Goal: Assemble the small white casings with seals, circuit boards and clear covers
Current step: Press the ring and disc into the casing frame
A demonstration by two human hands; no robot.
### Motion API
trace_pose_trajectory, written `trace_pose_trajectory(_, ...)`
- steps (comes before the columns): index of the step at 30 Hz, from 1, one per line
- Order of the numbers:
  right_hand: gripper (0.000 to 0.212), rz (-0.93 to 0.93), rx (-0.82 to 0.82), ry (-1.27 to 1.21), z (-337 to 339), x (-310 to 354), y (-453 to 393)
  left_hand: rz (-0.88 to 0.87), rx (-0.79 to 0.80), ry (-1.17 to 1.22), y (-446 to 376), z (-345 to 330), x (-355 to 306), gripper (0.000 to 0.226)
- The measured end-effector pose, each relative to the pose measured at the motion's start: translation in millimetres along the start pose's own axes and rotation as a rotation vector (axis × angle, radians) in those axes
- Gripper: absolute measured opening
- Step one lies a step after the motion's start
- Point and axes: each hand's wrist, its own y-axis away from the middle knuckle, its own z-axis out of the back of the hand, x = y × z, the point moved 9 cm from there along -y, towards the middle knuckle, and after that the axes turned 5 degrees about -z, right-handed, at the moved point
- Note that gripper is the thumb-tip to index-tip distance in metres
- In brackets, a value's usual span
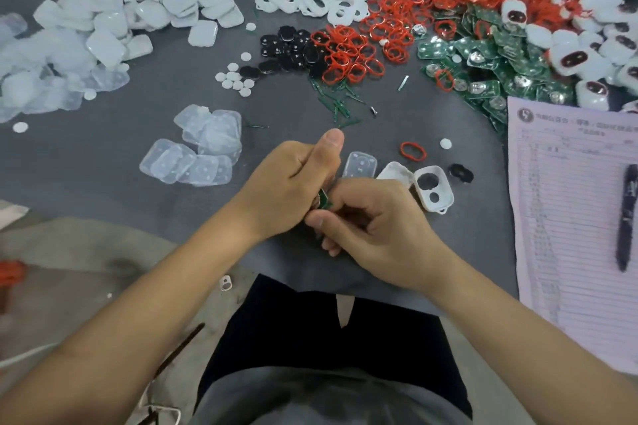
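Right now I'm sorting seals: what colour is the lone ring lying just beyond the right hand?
Red: the ring shows best in the head view.

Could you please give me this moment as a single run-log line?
left hand: grips green circuit board | right hand: pinches same board | white casing: open on table, right of hands | red seal: loose beyond casing

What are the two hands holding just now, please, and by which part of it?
Both the left hand and right hand pinch a small green circuit board by its edges; fingers hide most of it.
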Motion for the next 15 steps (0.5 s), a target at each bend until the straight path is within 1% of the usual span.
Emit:
trace_pose_trajectory(4, 0.029, 0.066, -0.007, 0.079, -1.3, 2.1, 2.1, 0.008, 0.049, 0.002, 1.0, -3.4, 1.6, 0.064)
trace_pose_trajectory(9, 0.03, 0.118, 0.001, 0.147, -3.8, 4.5, 2.2, 0.009, 0.096, 0.005, 1.3, -6.3, -0.6, 0.062)
trace_pose_trajectory(15, 0.03, 0.118, 0.012, 0.143, -3.3, 2.9, -0.4, 0.015, 0.053, 0.068, 1.0, -2.7, 2.6, 0.063)
